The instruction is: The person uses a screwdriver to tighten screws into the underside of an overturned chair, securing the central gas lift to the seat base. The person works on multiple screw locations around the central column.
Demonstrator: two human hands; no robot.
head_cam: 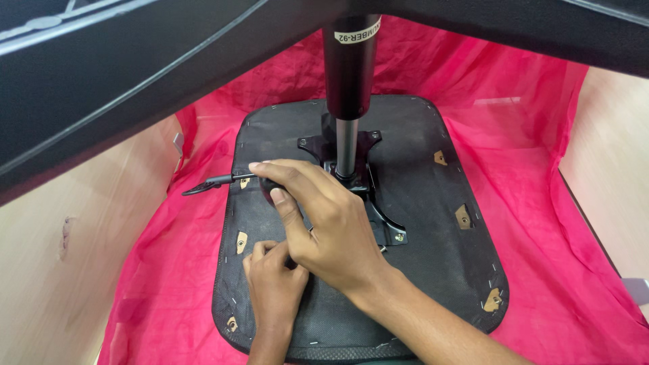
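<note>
Head view: two hands on an upturned chair seat, pink cloth underneath.
Left to right: black lever [208, 183] sticks out past the seat's left edge. Left hand [274, 284] rests low on the seat underside [433, 230], fingers curled tight; what they pinch, can't tell. Right hand [324, 220] crosses above it, fingers loosely bent over the lever's inner end beside the metal mounting plate [378, 223], thumb pointing down. Gas cylinder column [348, 101] stands upright from the plate. Pink cloth [554, 203] lines the box.
</note>
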